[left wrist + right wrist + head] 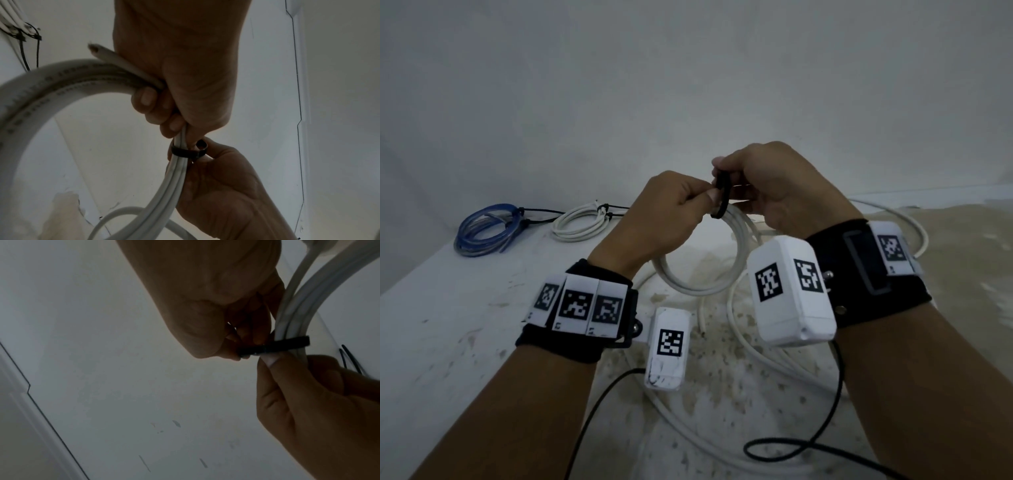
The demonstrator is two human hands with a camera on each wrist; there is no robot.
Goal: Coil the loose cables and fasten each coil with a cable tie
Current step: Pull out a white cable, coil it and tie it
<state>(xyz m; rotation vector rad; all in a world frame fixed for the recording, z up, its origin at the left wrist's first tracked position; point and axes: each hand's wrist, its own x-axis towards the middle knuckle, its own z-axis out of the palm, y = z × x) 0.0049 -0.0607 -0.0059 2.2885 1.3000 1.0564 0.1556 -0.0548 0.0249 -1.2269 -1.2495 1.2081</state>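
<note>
A coil of white cable (709, 277) hangs above the table, held up by both hands. My left hand (688, 205) grips the bundled strands (41, 91) at the top of the coil, with a cut cable end (96, 50) sticking out beside the palm. A black cable tie (722, 198) is looped around the strands (296, 308) just past that grip. My right hand (736, 178) pinches the black cable tie (273, 346) between thumb and fingers. In the left wrist view the tie's band (185, 152) circles the strands with slack.
Two tied coils lie at the back left of the table: a blue one (486, 229) and a white one (582, 222). Loose white cable (743, 346) sprawls over the stained tabletop under my wrists. A thin black lead (791, 445) curls near the front. A wall stands close behind.
</note>
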